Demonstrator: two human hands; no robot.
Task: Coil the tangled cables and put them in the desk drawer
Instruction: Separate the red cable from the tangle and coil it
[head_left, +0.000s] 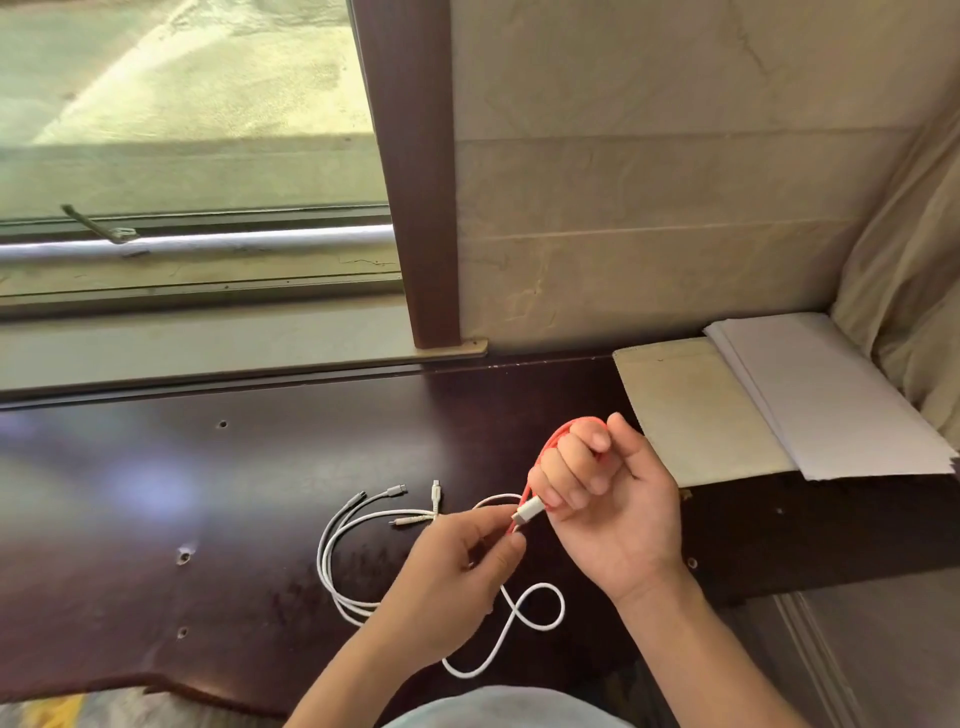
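Observation:
A red cable (551, 441) is coiled into loops around the fingers of my right hand (608, 499), which grips the coil above the dark wooden desk (156, 519). Its white plug (529, 510) sticks out near my right fingertips. My left hand (457, 577) pinches the red cable's end just below that plug. A white cable (540, 618) lies loose on the desk under my hands, curling into a loop near the front edge. Its several short connector ends (410, 501) fan out to the left of my hands. No drawer is in view.
A beige folder (691, 410) and a stack of white paper (826, 395) lie at the desk's back right, by a curtain (904, 260). A window with a dark frame post (415, 171) is behind. Small holes (182, 556) mark the desk's left part.

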